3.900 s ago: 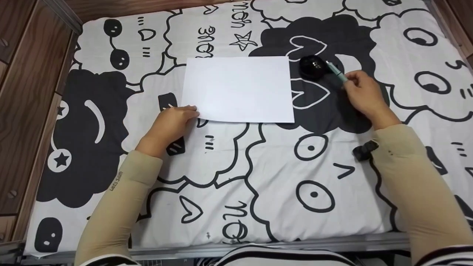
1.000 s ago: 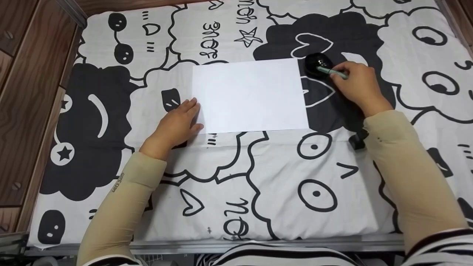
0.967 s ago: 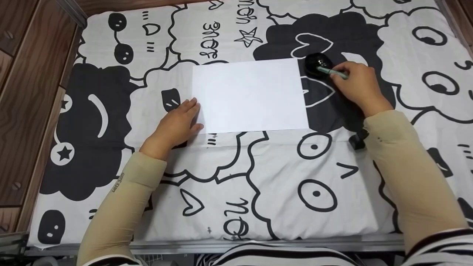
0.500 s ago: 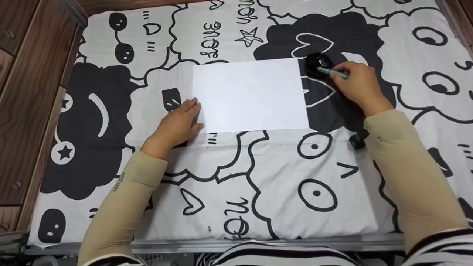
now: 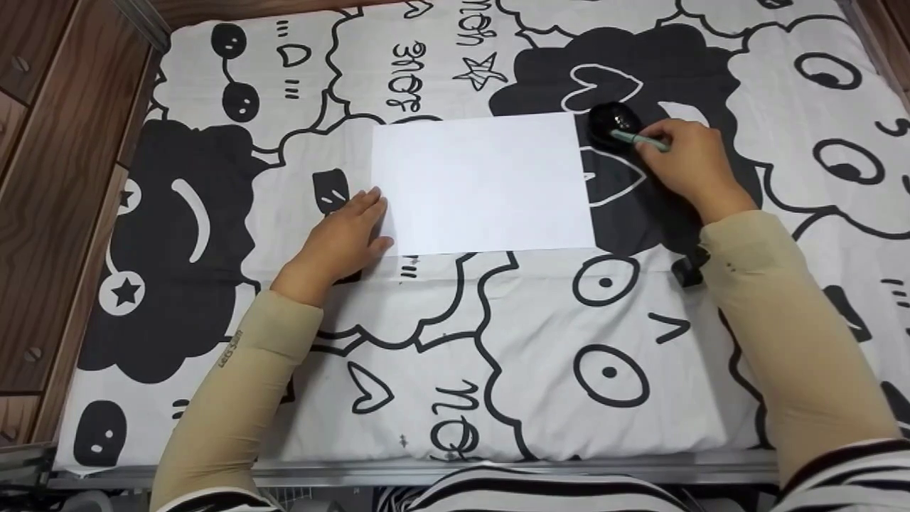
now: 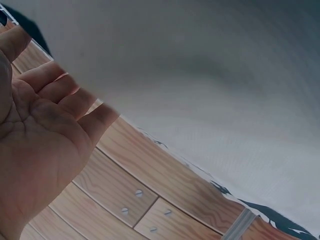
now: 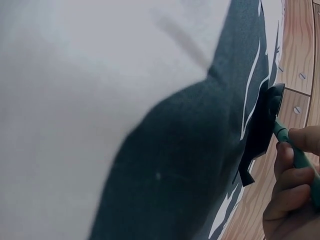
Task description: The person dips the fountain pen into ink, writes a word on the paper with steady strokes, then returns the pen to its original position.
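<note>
Scanned left to right. Noted wooden panelling (image 5: 92, 142) bordering the patterned cloth (image 5: 540, 320). Picked out the left sleeve (image 5: 238, 377), slanting in from the near side and ending at the wrist. Found the left hand (image 5: 340, 235) with fingers extended, gripping nothing, resting on the left edge of the paper (image 5: 483, 185). In the left wrist view, saw the bare palm, lost the fingertips behind a blurred pale surface. Read that as a light hold-down, probably to keep the sheet from sliding.

Located the paper lying flat on the cloth, seemingly blank side up, long side running left to right. Judged it centred between both hands for easy reach from either side.

Just beyond its right edge, near the upper corner, spotted a glossy black round object (image 5: 615, 126). Couldn't identify it. Likely set there to leave the sheet uncovered yet stay within reach.

Caught the green pen (image 5: 629, 136) tilted, tip at the black round object; couldn't separate touching from overlap. Found the right hand (image 5: 689, 163) pinching the pen between thumb and curled fingers, close behind the tip, presumably for fine control.

Ended on the small black block (image 5: 688, 272), probably the wrist camera, against the right sleeve (image 5: 789, 320).
</note>
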Demonstrator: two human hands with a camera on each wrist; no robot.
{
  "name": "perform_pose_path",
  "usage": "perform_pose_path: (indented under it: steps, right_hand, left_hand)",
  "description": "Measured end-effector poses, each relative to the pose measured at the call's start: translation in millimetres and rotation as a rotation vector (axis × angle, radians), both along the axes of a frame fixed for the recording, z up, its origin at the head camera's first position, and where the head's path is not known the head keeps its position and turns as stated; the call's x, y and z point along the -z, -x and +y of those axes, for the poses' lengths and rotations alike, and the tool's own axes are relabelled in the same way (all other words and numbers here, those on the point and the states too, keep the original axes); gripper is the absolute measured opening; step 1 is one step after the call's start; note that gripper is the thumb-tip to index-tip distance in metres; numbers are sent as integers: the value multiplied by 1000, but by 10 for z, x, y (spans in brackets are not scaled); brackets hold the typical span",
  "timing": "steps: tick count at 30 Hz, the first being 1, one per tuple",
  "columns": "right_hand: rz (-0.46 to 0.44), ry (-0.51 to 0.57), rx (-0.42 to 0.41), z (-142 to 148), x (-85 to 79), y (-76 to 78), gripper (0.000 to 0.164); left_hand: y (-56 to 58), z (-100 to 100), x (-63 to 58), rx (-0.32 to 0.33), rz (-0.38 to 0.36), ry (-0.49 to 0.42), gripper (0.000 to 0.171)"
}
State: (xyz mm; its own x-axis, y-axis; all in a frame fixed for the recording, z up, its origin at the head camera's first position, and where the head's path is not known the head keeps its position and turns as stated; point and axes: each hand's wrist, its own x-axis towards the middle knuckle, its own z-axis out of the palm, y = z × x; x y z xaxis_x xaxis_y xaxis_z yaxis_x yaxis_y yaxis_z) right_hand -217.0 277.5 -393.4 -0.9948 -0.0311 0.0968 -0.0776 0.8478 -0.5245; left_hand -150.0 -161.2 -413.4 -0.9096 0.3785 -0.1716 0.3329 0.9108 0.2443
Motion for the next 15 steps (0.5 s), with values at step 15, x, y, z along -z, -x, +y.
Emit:
perform_pose_path:
  steps: [15]
  right_hand:
    - [65,43,44,35,-34,-55,28]
  left_hand:
    - [-8,1,-11,-2,-1,-2,61]
